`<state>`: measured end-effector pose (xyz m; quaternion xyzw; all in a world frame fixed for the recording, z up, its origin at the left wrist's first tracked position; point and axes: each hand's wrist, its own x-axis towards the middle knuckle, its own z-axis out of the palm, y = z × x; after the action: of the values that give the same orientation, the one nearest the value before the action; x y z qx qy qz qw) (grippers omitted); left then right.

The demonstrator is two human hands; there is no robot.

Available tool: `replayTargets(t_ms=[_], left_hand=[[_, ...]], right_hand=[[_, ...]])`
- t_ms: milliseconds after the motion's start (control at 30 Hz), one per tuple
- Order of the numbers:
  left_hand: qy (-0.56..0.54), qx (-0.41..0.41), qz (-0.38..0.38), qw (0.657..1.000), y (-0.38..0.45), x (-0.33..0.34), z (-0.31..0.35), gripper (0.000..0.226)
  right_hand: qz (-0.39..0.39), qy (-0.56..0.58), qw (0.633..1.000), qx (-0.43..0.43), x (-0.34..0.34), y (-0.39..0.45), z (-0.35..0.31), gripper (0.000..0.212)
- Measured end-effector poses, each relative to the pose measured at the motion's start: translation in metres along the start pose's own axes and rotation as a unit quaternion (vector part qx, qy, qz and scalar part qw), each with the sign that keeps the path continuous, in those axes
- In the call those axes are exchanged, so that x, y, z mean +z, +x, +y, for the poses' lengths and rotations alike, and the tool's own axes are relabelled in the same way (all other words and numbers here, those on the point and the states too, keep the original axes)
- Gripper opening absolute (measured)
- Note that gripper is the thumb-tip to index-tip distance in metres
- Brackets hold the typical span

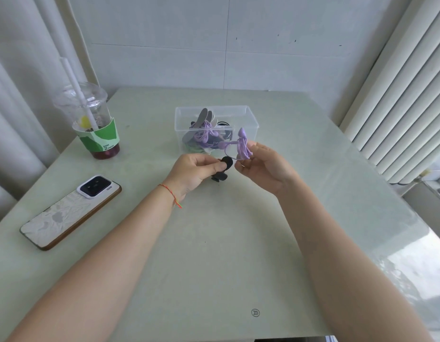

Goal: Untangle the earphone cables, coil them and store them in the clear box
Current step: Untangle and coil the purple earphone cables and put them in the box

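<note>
Nearest, at six o'clock, a small round logo (pixel 255 312) printed on the pale green table (pixel 214 255). Two bare forearms reaching up from the lower corners toward the centre; a red string bracelet (pixel 170 195) around the left wrist. At nine o'clock, a phone (pixel 70 212) lying face down, camera block toward the far end, well apart from the hands. At centre, left hand (pixel 193 172) curled, thumb and fingers pinching a small black strap (pixel 223 169), one end rolled round at the fingertips, the rest hanging below the hand just above the table. Just to its right, at about one o'clock of it, right hand (pixel 262 166) gripping a coiled purple earphone cable (pixel 243 149) between thumb and fingers, the bundle upright, an earbud tip at the top and one loose loop curving down toward the black strap. Directly behind both hands, at twelve o'clock, the clear box (pixel 252 119) standing open on the table, holding a heap of purple, black and green cables plus some grey flat pieces, not told apart clearly. At ten o'clock, a plastic cup (pixel 90 114) with a domed lid, a white straw, a green sleeve and dark liquid at the bottom. Farthest, a white wall, with curtains at left and right.
</note>
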<state>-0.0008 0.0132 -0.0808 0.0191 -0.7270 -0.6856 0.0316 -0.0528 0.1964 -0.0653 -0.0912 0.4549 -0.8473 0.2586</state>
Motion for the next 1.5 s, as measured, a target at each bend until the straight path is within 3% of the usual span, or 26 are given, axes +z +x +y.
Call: replayTargets(t_ms=[167, 367, 533, 633, 900, 1033, 1200, 1333, 1500], left_hand=[[0.038, 0.006, 0.002, 0.999, -0.001, 0.000, 0.003, 0.006], [0.041, -0.004, 0.005, 0.999, 0.002, 0.002, -0.001, 0.009], [0.030, 0.018, -0.051, 0.998, 0.000, 0.005, 0.001, 0.037], [0.006, 0.019, -0.069, 0.997, -0.003, 0.007, 0.004, 0.018], [-0.053, -0.005, -0.093, 0.994, -0.007, 0.008, 0.006, 0.003], [-0.075, -0.021, -0.106, 0.991, -0.007, 0.005, 0.004, 0.012], [-0.090, -0.040, -0.083, 0.992, -0.003, 0.002, 0.000, 0.023], [-0.069, -0.025, -0.113, 0.991, -0.001, 0.000, -0.001, 0.027], [-0.115, -0.063, -0.122, 0.984, 0.002, -0.004, 0.001, 0.042]], right_hand=[[-0.044, -0.060, 0.997, -0.008, 0.002, -0.002, -0.001, 0.013], [-0.087, -0.075, 0.993, -0.017, 0.004, -0.004, -0.003, 0.031], [-0.026, -0.181, 0.982, -0.038, 0.005, 0.000, 0.001, 0.017], [-0.013, -0.229, 0.972, -0.049, 0.005, 0.000, -0.002, 0.009], [0.094, -0.450, 0.877, -0.140, 0.019, 0.001, 0.003, 0.015], [0.113, -0.528, 0.824, -0.171, 0.024, 0.001, 0.008, 0.008], [0.110, -0.558, 0.802, -0.182, 0.027, -0.001, 0.009, 0.005], [0.108, -0.596, 0.776, -0.177, 0.028, -0.001, 0.011, 0.003], [0.112, -0.582, 0.786, -0.176, 0.029, -0.002, 0.012, 0.002]])
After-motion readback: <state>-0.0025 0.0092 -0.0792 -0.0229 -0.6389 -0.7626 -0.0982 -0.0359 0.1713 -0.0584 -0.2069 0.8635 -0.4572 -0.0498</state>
